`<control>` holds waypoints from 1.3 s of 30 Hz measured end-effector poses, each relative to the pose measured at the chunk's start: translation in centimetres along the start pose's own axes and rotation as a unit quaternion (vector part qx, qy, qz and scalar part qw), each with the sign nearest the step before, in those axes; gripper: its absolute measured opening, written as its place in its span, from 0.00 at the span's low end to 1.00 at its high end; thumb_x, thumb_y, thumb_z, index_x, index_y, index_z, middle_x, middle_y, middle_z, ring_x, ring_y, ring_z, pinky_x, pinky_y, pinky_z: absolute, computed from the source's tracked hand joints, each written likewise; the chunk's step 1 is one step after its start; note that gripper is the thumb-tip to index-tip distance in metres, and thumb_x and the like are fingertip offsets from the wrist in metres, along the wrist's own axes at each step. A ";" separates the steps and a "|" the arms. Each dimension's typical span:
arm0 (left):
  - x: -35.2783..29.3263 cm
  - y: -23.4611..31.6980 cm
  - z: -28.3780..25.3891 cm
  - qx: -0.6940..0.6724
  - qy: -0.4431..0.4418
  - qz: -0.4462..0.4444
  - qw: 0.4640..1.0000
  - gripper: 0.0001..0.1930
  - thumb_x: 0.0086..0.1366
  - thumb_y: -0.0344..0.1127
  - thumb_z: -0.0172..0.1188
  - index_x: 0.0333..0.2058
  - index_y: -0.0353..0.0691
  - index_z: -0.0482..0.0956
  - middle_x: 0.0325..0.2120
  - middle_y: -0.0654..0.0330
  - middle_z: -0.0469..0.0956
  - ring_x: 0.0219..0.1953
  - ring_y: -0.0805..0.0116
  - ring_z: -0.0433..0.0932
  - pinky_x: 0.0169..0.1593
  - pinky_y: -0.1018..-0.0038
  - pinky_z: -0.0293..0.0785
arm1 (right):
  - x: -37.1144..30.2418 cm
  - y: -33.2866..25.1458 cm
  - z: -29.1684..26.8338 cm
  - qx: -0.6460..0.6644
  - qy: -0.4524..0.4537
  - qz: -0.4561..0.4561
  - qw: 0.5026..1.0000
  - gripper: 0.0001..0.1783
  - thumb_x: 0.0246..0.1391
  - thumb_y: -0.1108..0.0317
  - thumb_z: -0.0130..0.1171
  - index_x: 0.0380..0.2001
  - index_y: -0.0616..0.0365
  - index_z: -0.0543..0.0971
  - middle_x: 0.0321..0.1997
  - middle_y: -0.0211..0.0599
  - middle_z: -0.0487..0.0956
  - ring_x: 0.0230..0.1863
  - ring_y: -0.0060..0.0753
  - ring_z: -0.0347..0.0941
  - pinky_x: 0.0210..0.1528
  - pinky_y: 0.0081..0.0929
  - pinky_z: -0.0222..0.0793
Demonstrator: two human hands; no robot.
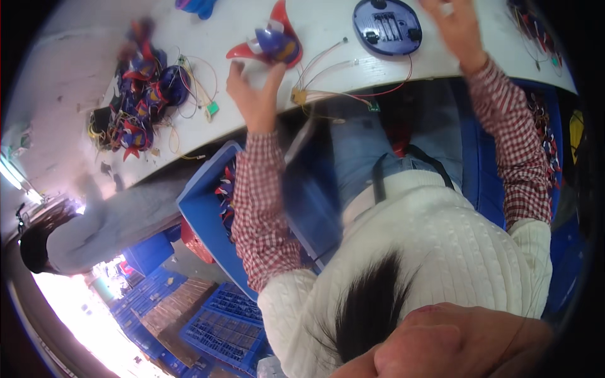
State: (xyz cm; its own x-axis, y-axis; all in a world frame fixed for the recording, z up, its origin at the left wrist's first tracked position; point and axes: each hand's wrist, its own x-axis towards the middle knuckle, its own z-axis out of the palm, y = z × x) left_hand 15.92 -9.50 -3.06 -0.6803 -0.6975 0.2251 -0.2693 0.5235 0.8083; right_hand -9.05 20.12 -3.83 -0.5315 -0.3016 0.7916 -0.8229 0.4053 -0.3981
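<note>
My left hand is open at the table's near edge, thumb and fingers apart. Just beyond its fingertips lies a red, blue and white plastic toy shell with pointed red horns; whether they touch I cannot tell. Thin wires run from near it to a small tan part and a green circuit board at the edge. My right hand is raised at the upper border, blurred and partly cut off. A pale spot shows among its fingers. To its left rests an oval dark-blue base with battery slots.
Wired toy shells are heaped on the white table at left, with more at far right. Blue bins holding parts stand below on both sides of my legs. At left a person in grey bends toward the table.
</note>
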 end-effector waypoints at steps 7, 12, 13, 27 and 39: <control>4.2 4.0 1.6 -0.072 -0.055 -0.069 0.994 0.34 0.48 0.43 0.70 0.48 0.27 0.67 0.45 0.43 0.71 0.47 0.52 0.72 0.55 0.63 0.69 | 0.6 -19.0 8.1 0.132 -0.449 -0.172 0.867 0.11 0.51 0.74 0.55 0.39 0.56 0.74 0.42 0.40 0.67 0.40 0.37 0.68 0.42 0.25 0.69; 4.3 3.5 2.3 -0.138 -0.042 -0.098 0.985 0.28 0.50 0.39 0.68 0.46 0.29 0.68 0.38 0.49 0.75 0.42 0.61 0.74 0.50 0.70 0.70 | 0.3 -19.8 9.6 0.096 -0.431 -0.197 0.875 0.08 0.50 0.76 0.56 0.36 0.57 0.74 0.41 0.40 0.69 0.38 0.36 0.68 0.40 0.22 0.69; 4.3 3.5 2.4 -0.151 -0.037 -0.103 0.982 0.27 0.51 0.37 0.68 0.45 0.30 0.69 0.36 0.50 0.76 0.41 0.64 0.74 0.49 0.72 0.70 | 0.4 -19.6 9.4 0.098 -0.420 -0.202 0.879 0.08 0.50 0.76 0.57 0.35 0.57 0.75 0.40 0.40 0.70 0.38 0.36 0.69 0.40 0.22 0.69; 3.8 6.8 5.1 -0.567 -0.129 -0.099 0.807 0.22 0.55 0.34 0.63 0.47 0.33 0.70 0.38 0.55 0.74 0.40 0.63 0.74 0.49 0.71 0.69 | 8.6 -8.7 2.6 0.338 -0.484 0.212 0.779 0.11 0.50 0.68 0.58 0.36 0.62 0.75 0.30 0.39 0.73 0.29 0.34 0.69 0.34 0.26 0.68; 4.3 8.9 12.0 -0.313 -0.256 -0.009 0.914 0.27 0.49 0.35 0.69 0.47 0.32 0.71 0.39 0.50 0.76 0.41 0.59 0.77 0.48 0.70 0.73 | 6.3 -3.5 3.9 -0.148 -0.430 0.090 0.886 0.14 0.47 0.65 0.58 0.33 0.65 0.75 0.32 0.50 0.77 0.29 0.40 0.73 0.34 0.29 0.70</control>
State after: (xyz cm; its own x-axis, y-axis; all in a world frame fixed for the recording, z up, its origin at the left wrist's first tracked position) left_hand 2.41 -2.00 -1.37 -0.9531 -0.2976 0.0547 0.0512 0.0195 0.9985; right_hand -10.24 13.44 0.74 -0.7094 -0.7042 0.0305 -0.6886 0.6832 -0.2430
